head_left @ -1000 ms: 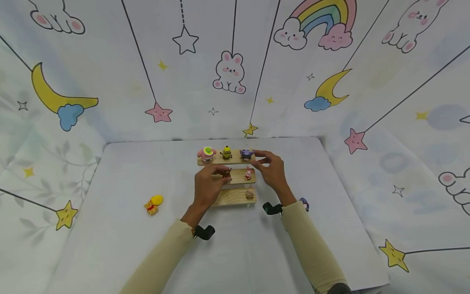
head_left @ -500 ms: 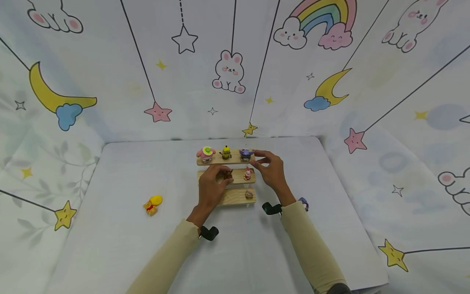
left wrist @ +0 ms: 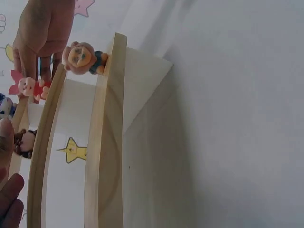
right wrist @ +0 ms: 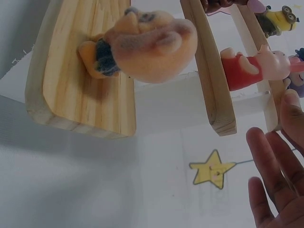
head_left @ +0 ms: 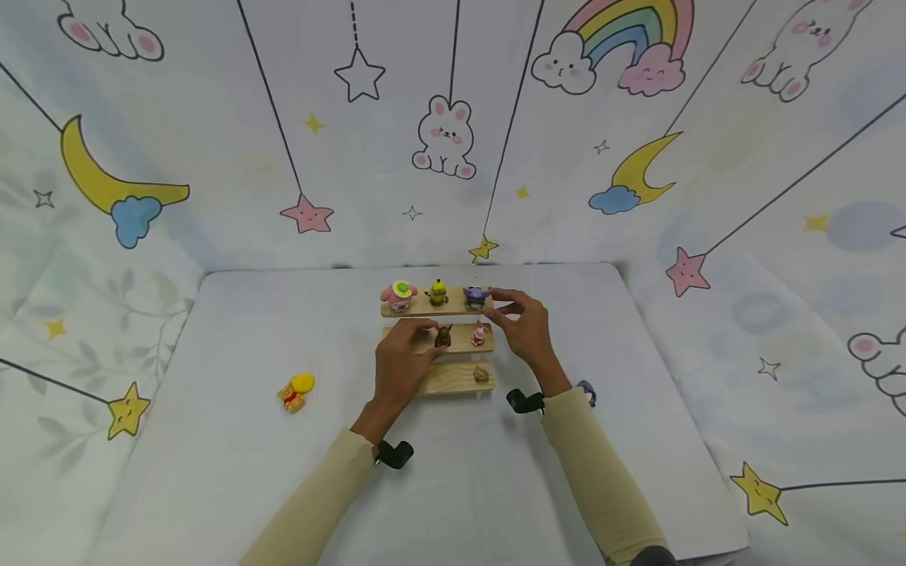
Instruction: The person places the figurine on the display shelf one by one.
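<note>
I've got the left hand (head_left: 399, 358) at the middle tier (head_left: 462, 339) of the wooden rack (left wrist: 110, 156), thumb and fingers apart around the brown figure (head_left: 443, 336). It stands upright on that tier, left of the rabbit-eared figure (head_left: 479, 335); from out here I can't tell whether a fingertip touches it. Over to the right hand (head_left: 524, 326): thumb and forefinger pinch the right end of the top tier (head_left: 456, 305), right beside the purple figure (head_left: 475, 296). Along that tier I count three: pink figure (head_left: 400, 295) at left, green figure (head_left: 437, 294) in the middle, purple at right. Down on the bottom tier (head_left: 446, 380), the tan figure (right wrist: 152, 45) sits near the right end. Off the rack, the yellow bear (head_left: 291, 398) lies on the table (head_left: 212, 472) to the left, and a bluish item (head_left: 587, 393) peeks out by the right sleeve (head_left: 594, 472), mostly hidden.
</note>
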